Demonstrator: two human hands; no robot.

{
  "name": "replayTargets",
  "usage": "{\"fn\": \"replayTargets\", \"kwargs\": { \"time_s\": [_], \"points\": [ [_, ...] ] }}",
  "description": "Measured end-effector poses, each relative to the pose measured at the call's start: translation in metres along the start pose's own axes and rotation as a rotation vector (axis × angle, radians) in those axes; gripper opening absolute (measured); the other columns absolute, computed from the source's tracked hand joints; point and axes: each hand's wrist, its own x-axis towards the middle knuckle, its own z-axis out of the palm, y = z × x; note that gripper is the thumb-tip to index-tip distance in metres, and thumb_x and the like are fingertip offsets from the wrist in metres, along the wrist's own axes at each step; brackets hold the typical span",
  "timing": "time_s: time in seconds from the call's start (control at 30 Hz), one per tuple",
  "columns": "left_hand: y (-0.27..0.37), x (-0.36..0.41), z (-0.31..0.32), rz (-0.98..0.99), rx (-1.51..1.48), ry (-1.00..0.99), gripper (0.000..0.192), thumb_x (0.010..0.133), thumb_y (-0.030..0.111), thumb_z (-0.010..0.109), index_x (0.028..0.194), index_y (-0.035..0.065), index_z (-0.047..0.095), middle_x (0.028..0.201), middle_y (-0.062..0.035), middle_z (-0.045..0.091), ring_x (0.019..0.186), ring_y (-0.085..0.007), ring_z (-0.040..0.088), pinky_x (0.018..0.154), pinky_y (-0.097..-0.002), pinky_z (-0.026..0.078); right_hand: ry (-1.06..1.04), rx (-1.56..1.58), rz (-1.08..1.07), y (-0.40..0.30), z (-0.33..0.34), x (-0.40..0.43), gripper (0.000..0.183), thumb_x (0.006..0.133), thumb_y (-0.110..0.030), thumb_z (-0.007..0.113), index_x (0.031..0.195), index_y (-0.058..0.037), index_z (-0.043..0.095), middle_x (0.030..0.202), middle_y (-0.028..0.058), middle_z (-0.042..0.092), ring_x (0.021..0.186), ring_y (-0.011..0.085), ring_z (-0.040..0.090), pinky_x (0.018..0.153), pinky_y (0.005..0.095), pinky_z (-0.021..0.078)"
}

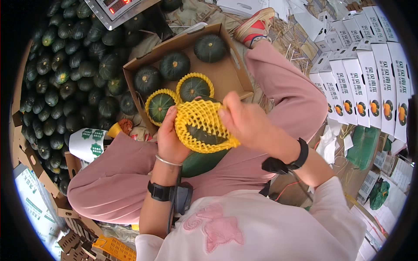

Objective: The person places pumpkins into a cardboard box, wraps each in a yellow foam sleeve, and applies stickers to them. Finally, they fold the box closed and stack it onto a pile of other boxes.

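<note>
Between my hands is a dark green squash (204, 134) partly covered by a yellow foam net (202, 114). My left hand (171, 138) holds it from the left side. On the right, my right hand (243, 122) grips the net's edge with bent fingers. Just beyond stands an open cardboard box (236, 76). Two squashes in it, one nearer the middle (195, 88) and one at the left corner (161, 107), have yellow nets around them. Several bare squashes (175, 65) lie along its far side. Below my hands, a larger green rounded thing (202, 163) rests in my lap, partly hidden.
A large heap of dark green squashes (78, 62) lies at the left. A digital scale (114, 13) is at the top. White printed cartons (365, 75) stand in rows at the right. A printed label roll (86, 143) lies by my left knee, and an orange plastic crate (114, 249) lower left.
</note>
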Motion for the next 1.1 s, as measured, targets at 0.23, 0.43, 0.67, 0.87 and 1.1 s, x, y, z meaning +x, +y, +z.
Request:
{"fn": "replayTargets", "kwargs": {
  "time_s": [0.23, 0.43, 0.67, 0.87, 1.1],
  "points": [
    [0.011, -0.037, 0.027, -0.104, -0.031, -0.017, 0.051, 0.097, 0.042, 0.033, 0.126, 0.0029, 0.05, 0.123, -0.016, 0.056, 0.112, -0.0297, 0.055, 0.098, -0.0436, 0.042, -0.027, 1.097, 0.283, 0.002, 0.018, 0.023, 0.021, 0.094, -0.023, 0.051, 0.085, -0.0048, 0.051, 0.074, -0.0043, 0.049, 0.071, 0.0053, 0.048, 0.064, 0.023, 0.0413],
    [-0.011, -0.064, -0.004, 0.06, 0.229, -0.029, 0.065, 0.084, 0.013, 0.06, 0.141, 0.0112, 0.03, 0.137, -0.0115, 0.042, 0.124, -0.0267, 0.044, 0.104, -0.0415, 0.037, -0.137, 1.078, 0.214, -0.005, 0.033, -0.017, 0.063, 0.091, -0.03, 0.058, 0.14, -0.0065, 0.028, 0.127, 0.0113, 0.042, 0.11, 0.0144, 0.045, 0.094, 0.0262, 0.0382],
    [-0.002, -0.081, 0.014, 0.191, 0.344, 0.017, 0.085, 0.073, -0.004, 0.068, 0.143, 0.0087, 0.022, 0.138, -0.0102, 0.039, 0.124, -0.0248, 0.043, 0.103, -0.0391, 0.039, -0.281, 1.17, 0.129, -0.017, 0.022, -0.029, 0.099, 0.067, -0.026, 0.082, 0.144, -0.0081, 0.022, 0.141, 0.0104, 0.034, 0.13, 0.0222, 0.035, 0.106, 0.0357, 0.032],
    [-0.009, -0.07, 0.012, 0.404, 1.054, 0.085, 0.089, 0.069, 0.002, 0.075, 0.142, 0.0015, 0.024, 0.133, -0.0143, 0.042, 0.117, -0.0217, 0.047, 0.097, -0.0342, 0.043, -0.114, 0.051, -0.15, -0.052, 0.041, -0.019, 0.103, 0.054, -0.025, 0.082, 0.142, -0.0308, 0.028, 0.143, 0.0263, 0.014, 0.124, 0.0552, 0.023, 0.1, 0.0594, 0.0313],
    [0.014, -0.065, 0.009, 0.094, 0.266, 0.027, 0.073, 0.082, 0.007, 0.061, 0.143, 0.0048, 0.021, 0.129, -0.0136, 0.048, 0.12, -0.0226, 0.045, 0.102, -0.0357, 0.037, 0.113, 0.416, -0.073, 0.013, 0.044, 0.031, 0.083, 0.053, -0.03, 0.08, 0.126, -0.0172, 0.043, 0.118, 0.0201, 0.044, 0.116, 0.037, 0.04, 0.097, 0.0432, 0.0374]
  ]
}}
